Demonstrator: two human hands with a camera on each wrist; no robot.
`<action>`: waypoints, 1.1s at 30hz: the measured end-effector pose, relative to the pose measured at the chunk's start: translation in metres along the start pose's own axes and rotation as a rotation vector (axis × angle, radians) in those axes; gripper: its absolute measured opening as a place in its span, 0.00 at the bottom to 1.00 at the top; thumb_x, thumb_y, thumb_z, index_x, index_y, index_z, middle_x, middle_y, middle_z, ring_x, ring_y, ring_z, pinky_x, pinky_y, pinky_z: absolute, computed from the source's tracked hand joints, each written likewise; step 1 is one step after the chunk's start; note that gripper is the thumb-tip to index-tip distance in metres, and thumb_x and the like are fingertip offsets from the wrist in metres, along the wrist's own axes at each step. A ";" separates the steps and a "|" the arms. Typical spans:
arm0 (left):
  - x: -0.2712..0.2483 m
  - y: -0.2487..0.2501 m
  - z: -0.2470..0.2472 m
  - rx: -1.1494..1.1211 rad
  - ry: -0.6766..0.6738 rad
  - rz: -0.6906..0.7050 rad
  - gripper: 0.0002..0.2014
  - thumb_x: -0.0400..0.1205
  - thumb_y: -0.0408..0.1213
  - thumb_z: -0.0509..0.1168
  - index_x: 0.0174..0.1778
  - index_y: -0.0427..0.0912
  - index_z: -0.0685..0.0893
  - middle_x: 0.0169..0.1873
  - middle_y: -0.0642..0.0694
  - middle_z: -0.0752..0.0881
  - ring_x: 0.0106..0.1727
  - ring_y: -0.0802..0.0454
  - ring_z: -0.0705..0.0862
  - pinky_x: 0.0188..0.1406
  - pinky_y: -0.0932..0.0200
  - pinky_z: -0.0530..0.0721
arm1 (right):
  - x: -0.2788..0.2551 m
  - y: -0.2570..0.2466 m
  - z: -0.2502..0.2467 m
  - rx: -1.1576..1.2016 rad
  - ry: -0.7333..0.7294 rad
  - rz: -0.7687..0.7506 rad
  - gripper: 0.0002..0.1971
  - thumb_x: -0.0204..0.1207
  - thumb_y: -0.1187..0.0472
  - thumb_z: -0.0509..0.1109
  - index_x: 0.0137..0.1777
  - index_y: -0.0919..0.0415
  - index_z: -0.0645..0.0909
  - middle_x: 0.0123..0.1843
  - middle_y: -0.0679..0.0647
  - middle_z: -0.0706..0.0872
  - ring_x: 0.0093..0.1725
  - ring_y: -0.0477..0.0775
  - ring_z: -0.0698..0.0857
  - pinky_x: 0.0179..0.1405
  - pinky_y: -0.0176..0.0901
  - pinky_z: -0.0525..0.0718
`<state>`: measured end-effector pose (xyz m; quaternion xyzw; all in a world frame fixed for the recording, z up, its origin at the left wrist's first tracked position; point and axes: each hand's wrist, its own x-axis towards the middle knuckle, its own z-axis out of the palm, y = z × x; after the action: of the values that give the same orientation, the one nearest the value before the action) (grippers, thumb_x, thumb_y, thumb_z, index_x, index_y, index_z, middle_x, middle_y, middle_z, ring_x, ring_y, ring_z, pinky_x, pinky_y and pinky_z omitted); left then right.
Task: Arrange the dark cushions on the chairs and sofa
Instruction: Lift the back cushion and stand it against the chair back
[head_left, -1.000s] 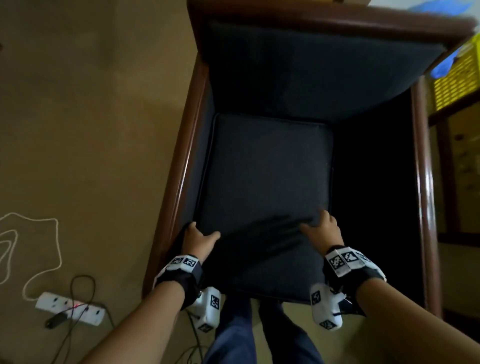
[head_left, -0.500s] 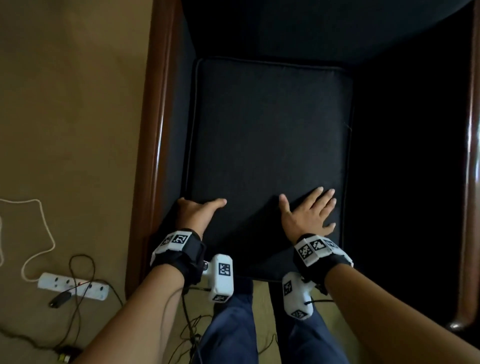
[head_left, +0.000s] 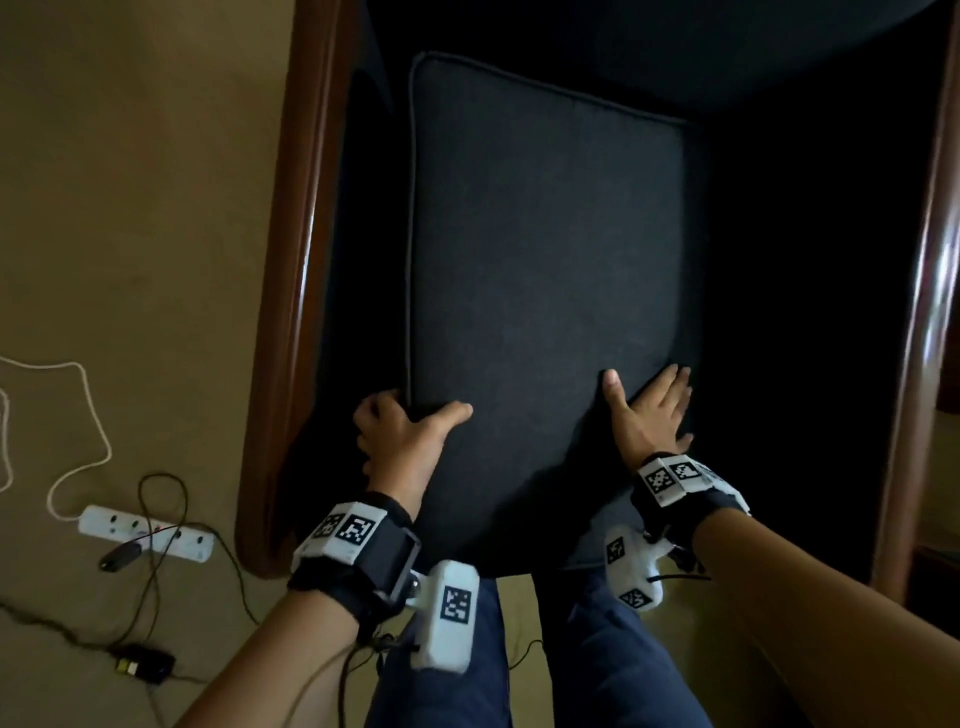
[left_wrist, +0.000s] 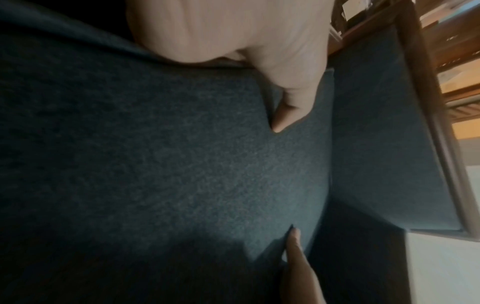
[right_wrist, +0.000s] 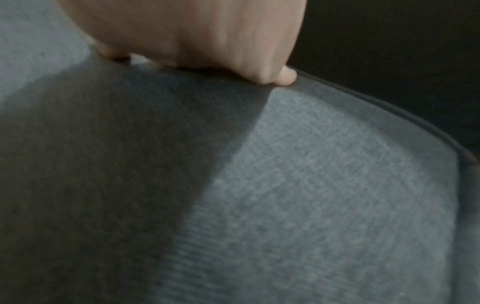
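Note:
A dark grey piped cushion (head_left: 545, 260) lies on the seat of a wooden-armed chair (head_left: 306, 260), slightly askew, with a black gap along its right side. My left hand (head_left: 405, 431) grips the cushion's front left edge, thumb on top and fingers curled over the side. The left wrist view shows that thumb (left_wrist: 291, 107) pressed into the cushion (left_wrist: 155, 164). My right hand (head_left: 649, 410) lies flat on the cushion's front right part, fingers straight and spread. In the right wrist view the palm (right_wrist: 194, 35) rests on the cushion (right_wrist: 311, 195) near its piped edge.
The chair's right arm (head_left: 930, 312) and dark backrest (head_left: 675, 47) close in the seat. On the tan floor at the left lie a white power strip (head_left: 145, 535), a white cable (head_left: 78, 415) and a black adapter (head_left: 145, 665). My legs (head_left: 613, 665) stand against the chair's front.
My right hand went from gripping the cushion's front edge to lying flat on top. The left hand kept its hold at the front left. The view moved closer to the seat.

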<state>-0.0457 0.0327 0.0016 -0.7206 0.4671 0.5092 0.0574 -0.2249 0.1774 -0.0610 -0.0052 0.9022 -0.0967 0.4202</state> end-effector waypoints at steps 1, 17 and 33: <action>0.002 -0.002 0.001 -0.058 -0.025 -0.013 0.48 0.54 0.59 0.76 0.69 0.42 0.74 0.72 0.41 0.71 0.69 0.40 0.77 0.68 0.39 0.78 | 0.000 0.000 0.000 -0.001 0.002 -0.004 0.48 0.78 0.29 0.52 0.85 0.56 0.35 0.87 0.49 0.32 0.86 0.51 0.36 0.81 0.72 0.43; -0.087 0.036 -0.024 0.192 -0.346 0.318 0.56 0.48 0.65 0.78 0.70 0.53 0.60 0.73 0.49 0.70 0.74 0.48 0.72 0.77 0.39 0.70 | -0.049 -0.031 -0.111 0.087 0.061 -0.398 0.34 0.77 0.53 0.73 0.79 0.63 0.67 0.77 0.62 0.74 0.75 0.61 0.75 0.67 0.37 0.69; -0.174 0.072 0.033 0.415 -0.382 0.369 0.73 0.56 0.65 0.81 0.85 0.46 0.38 0.83 0.37 0.50 0.84 0.39 0.55 0.81 0.43 0.65 | -0.131 -0.161 -0.197 -1.834 -0.125 -1.304 0.56 0.63 0.48 0.80 0.84 0.38 0.45 0.88 0.51 0.42 0.86 0.63 0.36 0.82 0.71 0.46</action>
<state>-0.1290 0.1180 0.1509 -0.4884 0.6642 0.5308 0.1965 -0.3012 0.0644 0.1908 -0.7873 0.4347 0.4022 0.1712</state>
